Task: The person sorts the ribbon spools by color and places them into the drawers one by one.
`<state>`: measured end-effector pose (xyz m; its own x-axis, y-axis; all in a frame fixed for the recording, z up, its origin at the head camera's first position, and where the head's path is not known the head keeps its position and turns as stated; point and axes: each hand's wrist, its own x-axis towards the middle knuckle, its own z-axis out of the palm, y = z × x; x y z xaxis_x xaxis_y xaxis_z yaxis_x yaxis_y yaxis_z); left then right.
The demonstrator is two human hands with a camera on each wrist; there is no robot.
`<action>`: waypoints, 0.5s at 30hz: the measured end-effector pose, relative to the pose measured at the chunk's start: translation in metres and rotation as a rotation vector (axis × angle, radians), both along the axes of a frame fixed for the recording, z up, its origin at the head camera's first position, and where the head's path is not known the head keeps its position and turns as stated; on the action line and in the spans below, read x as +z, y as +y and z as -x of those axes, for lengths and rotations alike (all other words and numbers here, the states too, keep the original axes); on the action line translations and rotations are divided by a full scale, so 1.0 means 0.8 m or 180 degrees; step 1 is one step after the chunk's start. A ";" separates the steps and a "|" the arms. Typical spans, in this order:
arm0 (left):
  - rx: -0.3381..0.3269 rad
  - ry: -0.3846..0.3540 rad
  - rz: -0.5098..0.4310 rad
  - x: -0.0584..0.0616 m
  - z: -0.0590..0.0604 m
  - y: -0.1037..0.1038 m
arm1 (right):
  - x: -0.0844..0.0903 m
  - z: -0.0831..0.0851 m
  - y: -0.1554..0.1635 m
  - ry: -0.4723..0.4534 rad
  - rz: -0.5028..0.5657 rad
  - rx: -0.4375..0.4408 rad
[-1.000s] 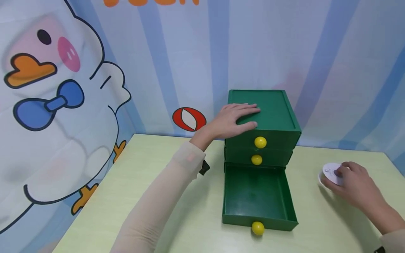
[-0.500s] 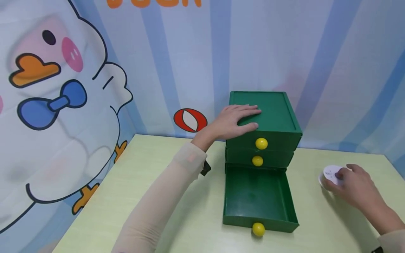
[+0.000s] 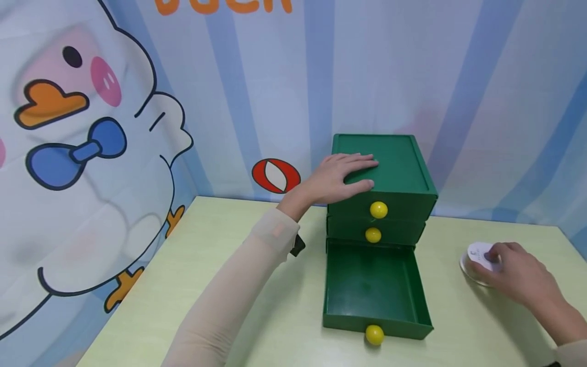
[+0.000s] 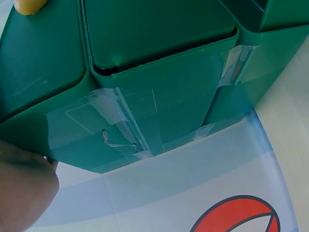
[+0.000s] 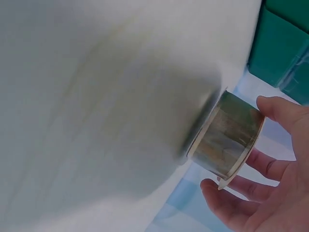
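A green three-drawer cabinet stands on the table, its bottom drawer pulled out. My left hand rests on the cabinet's top with fingers straight and spread, thumb by the front edge. In the left wrist view, part of that hand shows beside the taped cabinet side. To the right, my right hand holds a spool with white end discs. The right wrist view shows the spool's shiny, silvery side; thumb and curled fingers grip the near disc, while the other disc is right at the tabletop.
Yellow round knobs are on the drawer fronts; the lowest knob sticks out toward me. A light wooden table lies beneath everything. Behind it hangs a blue striped cloth with a printed duck.
The whole scene sits slightly lower in the head view. A little more of the spool's lower disc shows. The left hand stays put on the cabinet, and the drawer is unchanged.
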<state>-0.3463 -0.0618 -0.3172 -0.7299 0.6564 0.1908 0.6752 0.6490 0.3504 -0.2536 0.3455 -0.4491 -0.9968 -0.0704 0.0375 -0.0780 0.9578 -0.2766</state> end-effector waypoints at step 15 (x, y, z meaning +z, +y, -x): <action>0.0002 0.0018 -0.0005 -0.003 0.002 0.000 | 0.041 -0.019 -0.032 0.0101 0.0113 0.0233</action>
